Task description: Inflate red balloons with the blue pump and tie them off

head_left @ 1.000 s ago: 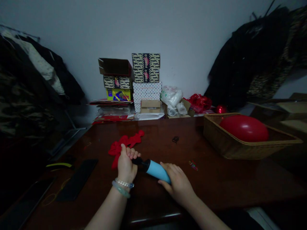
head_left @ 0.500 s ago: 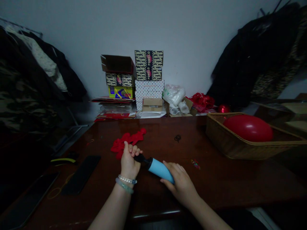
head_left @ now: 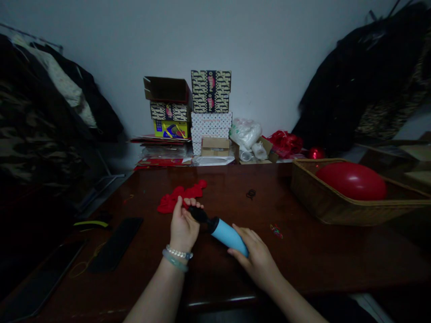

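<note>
A light-blue balloon pump (head_left: 230,236) slants over the table in front of me. My right hand (head_left: 257,258) is closed around the lower right part of its blue barrel. At the upper left, a black, rounded end piece (head_left: 198,215) of the pump lies against the curled fingers of my left hand (head_left: 185,222), whose thumb points up; the grip looks loose. Just beyond my left hand lies a pile of red, limp balloons (head_left: 171,202), partly covered by the hand. Bracelets (head_left: 177,255) ring my left wrist.
To the right, a wicker basket (head_left: 319,211) holds an inflated red balloon (head_left: 352,181). Small coloured bands (head_left: 276,231) and a dark loop (head_left: 251,194) lie on the table (head_left: 229,184). Dark flat devices (head_left: 116,244) lie at left. Stacked boxes (head_left: 211,92) stand along the wall.
The fingers of my left hand have loosened, and more of the pump's black end shows. The pump and my right hand sit slightly farther right; the view has shifted a little.
</note>
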Demonstrator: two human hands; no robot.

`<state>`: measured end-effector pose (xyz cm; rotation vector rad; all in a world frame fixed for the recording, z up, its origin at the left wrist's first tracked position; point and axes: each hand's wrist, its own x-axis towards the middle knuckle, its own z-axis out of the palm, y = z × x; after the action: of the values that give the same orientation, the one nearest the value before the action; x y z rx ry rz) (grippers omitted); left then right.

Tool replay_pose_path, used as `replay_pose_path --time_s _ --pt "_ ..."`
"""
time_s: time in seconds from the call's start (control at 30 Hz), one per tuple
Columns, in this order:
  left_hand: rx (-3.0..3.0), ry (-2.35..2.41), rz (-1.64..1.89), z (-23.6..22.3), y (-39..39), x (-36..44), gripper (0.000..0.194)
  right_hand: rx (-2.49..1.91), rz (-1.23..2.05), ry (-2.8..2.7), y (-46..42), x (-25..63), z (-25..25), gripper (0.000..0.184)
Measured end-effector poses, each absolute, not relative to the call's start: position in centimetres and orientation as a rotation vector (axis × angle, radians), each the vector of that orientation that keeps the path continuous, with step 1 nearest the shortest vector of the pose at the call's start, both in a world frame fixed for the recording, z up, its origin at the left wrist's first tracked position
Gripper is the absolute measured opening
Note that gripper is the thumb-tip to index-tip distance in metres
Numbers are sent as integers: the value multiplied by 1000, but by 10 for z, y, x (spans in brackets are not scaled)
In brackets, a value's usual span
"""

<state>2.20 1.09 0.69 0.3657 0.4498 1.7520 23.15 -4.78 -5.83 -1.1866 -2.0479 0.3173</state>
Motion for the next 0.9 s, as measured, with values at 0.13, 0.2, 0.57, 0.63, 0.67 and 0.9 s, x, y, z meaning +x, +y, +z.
replay_pose_path --time_s 0.13,0.2,0.57,0.63,0.67,0.9 --pt "504 621 1831 0 15 25 20 -1205 294 -2019 -47 235 -56 54" --pt "570 661 1841 -3 15 27 24 -1207 267 -2012 -47 237 -56 55" --pt "434 690 1808 5 17 23 28 -1161 297 -2084 -48 239 -52 56" --pt "377 677 1812 7 16 22 34 -1163 289 -2091 -49 236 -54 56" --pt "363 645 1810 7 15 22 37 -1165 286 -2093 -50 235 -55 56" --pt "326 364 1693 3 9 16 53 -1147 271 -2109 -55 227 -62 57"
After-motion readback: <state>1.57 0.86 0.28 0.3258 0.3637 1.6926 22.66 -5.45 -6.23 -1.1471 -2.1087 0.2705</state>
